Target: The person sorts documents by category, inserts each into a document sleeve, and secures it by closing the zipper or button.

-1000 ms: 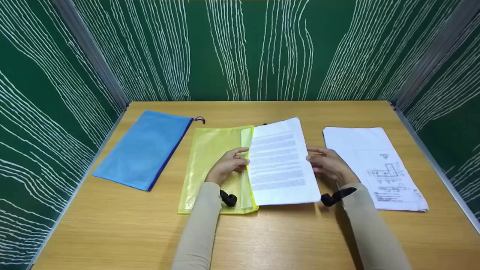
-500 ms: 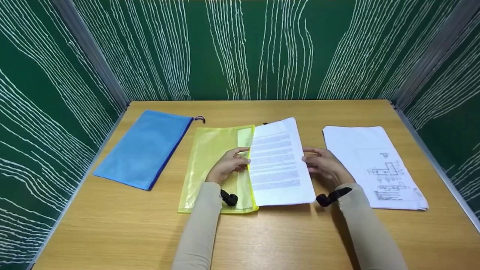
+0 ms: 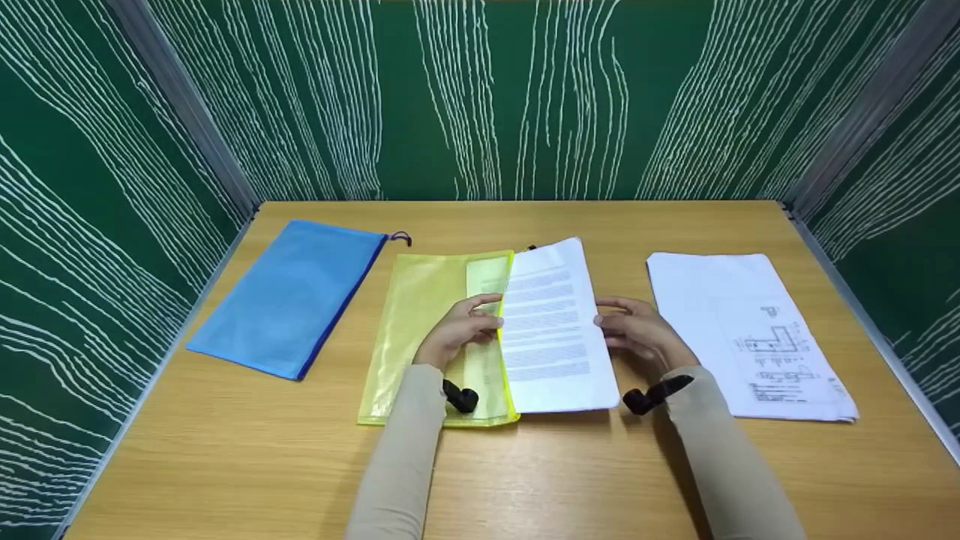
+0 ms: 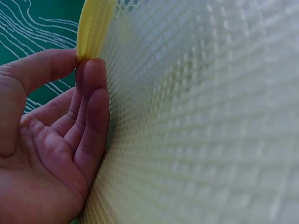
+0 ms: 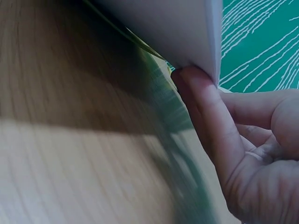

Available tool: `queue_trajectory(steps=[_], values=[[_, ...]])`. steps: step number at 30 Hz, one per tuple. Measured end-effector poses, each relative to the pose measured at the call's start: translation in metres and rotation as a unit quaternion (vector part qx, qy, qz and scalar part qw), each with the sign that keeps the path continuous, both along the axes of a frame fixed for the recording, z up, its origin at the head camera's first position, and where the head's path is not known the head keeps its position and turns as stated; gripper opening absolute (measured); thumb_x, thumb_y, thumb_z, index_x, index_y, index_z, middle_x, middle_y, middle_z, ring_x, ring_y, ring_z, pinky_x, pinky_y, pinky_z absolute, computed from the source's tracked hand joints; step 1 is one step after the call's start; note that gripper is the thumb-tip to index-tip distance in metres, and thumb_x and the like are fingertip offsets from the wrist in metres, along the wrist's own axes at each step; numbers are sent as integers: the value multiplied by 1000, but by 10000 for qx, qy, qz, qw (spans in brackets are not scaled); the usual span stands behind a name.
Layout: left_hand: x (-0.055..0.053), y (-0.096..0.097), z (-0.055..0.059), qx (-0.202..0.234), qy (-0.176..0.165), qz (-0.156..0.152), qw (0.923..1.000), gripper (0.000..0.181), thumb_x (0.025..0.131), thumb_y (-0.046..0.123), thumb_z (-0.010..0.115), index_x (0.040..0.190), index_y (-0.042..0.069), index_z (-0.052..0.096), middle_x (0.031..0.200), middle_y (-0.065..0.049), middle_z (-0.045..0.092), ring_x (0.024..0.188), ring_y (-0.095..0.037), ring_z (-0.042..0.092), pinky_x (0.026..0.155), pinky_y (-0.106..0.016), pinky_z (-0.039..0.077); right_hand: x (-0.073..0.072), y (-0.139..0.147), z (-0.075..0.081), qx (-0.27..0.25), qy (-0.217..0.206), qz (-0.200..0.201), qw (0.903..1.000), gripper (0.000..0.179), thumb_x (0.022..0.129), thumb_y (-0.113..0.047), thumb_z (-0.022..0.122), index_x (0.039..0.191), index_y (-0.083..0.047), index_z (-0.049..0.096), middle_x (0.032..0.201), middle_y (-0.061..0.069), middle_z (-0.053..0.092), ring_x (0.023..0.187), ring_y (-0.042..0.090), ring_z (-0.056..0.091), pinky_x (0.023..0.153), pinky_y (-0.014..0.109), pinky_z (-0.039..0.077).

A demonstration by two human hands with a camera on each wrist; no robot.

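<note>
A yellow mesh zip pouch lies on the table, its open side facing right. My left hand pinches the zip edge at the pouch's mouth. A stack of printed paper sits partly inside; its left part shows through the yellow mesh and its right part sticks out, lifted off the table. With thumb and fingers my right hand pinches the stack's right edge. In the right wrist view the fingertips press under the paper's edge.
A blue zip pouch with a dark pull cord lies slanted on the left. To the right, a second stack of paper with a technical drawing lies on the wooden table. Green walls with white lines enclose the table.
My right hand has moved left with the paper, and more of the stack now lies inside the yellow pouch. The left hand stays at the pouch's mouth.
</note>
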State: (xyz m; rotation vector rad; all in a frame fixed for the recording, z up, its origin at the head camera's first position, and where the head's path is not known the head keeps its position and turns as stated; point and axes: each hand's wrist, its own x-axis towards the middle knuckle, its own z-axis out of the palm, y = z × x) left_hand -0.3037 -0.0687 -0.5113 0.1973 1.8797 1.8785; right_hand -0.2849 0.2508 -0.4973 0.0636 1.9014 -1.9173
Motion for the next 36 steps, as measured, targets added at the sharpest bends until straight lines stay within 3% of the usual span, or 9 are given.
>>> queue_trajectory(steps=[8, 36], values=[[2, 0, 1, 60, -53, 98, 9999, 56, 88, 9, 66, 141, 15, 48, 77, 1, 62, 70, -14, 59, 67, -25, 50, -1, -8, 0, -29, -138, -81, 9999, 62, 92, -2, 60, 147, 1, 31, 94, -1, 70, 85, 14, 70, 70, 26, 58], [-1, 1, 0, -12, 31, -104, 9999, 57, 90, 13, 65, 143, 16, 45, 81, 1, 65, 72, -12, 61, 70, -25, 51, 0, -23, -6, -39, -207, -53, 9998, 61, 93, -1, 58, 147, 2, 30, 95, 1, 69, 85, 15, 68, 73, 27, 58]])
